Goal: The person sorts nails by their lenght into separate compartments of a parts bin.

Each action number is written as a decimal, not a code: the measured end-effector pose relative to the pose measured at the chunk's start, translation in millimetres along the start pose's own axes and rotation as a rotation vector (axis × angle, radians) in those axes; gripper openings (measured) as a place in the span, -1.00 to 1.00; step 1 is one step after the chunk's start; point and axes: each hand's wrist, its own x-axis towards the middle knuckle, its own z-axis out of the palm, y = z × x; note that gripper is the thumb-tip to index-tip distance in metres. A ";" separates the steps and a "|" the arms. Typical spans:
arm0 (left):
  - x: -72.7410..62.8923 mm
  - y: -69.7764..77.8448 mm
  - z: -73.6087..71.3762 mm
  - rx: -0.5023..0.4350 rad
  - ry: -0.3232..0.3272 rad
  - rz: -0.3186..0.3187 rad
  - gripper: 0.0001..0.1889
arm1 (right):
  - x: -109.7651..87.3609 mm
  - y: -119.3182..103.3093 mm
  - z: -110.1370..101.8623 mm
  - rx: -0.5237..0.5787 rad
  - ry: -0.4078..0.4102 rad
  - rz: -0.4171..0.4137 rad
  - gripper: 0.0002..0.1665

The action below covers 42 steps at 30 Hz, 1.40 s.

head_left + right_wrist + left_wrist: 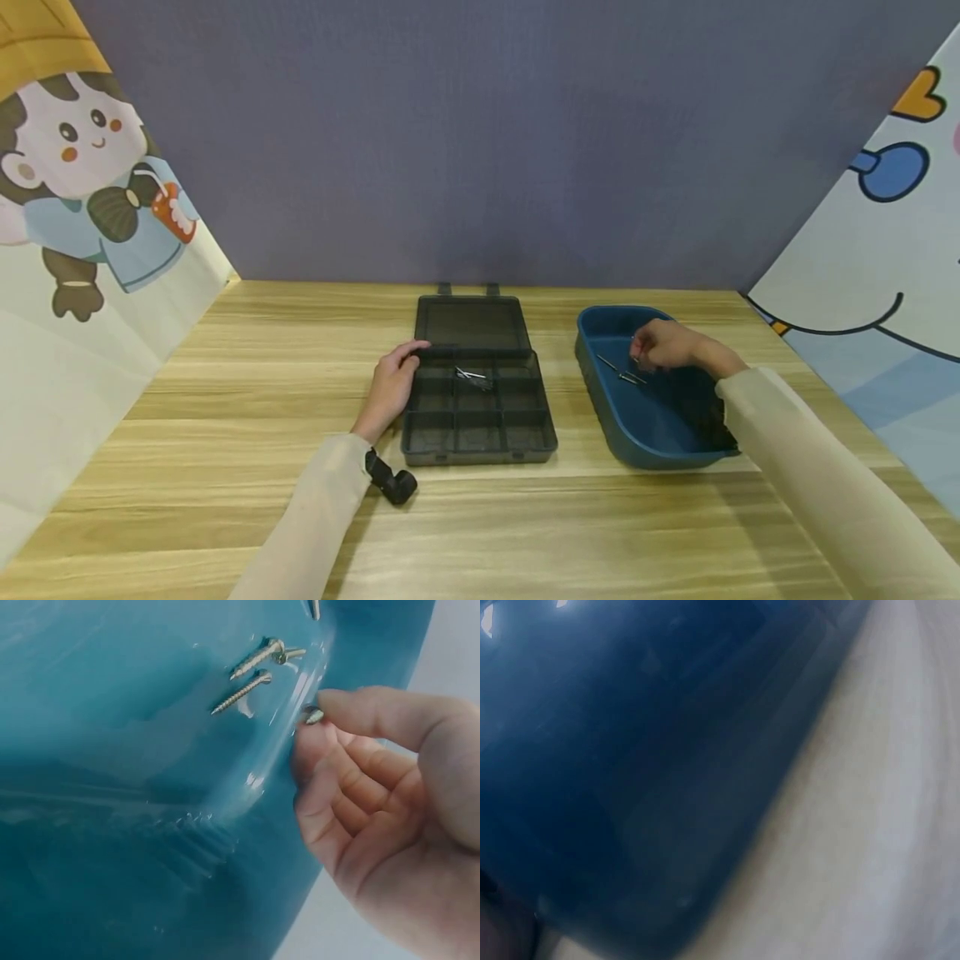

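My right hand point(666, 343) is over the blue plastic bin point(600, 392). Between its thumb and index finger it pinches a small metal screw point(313, 715), mostly hidden by the fingertips. Several loose screws point(241, 692) lie on the bin's floor. Left of the bin stands a dark translucent compartment box point(480, 457), its lid point(472, 321) folded back. Several thin metal pieces point(472, 379) lie in its back middle compartment. My left hand point(392, 379) rests at the box's back left edge, fingers loosely extended. A dark, blurred surface fills most of the left wrist view.
Box and bin stand on a wood-grain table point(262, 400), with a gap of bare wood between them. A grey-blue panel point(480, 142) rises behind the table. Printed cartoon sheets flank it on both sides. A black strapped device point(392, 479) sits on my left wrist.
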 end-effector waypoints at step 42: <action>0.4 -1.1 0.5 0.005 0.003 0.015 -0.65 | -11.2 -89.5 2.0 -0.074 0.013 -0.192 -0.79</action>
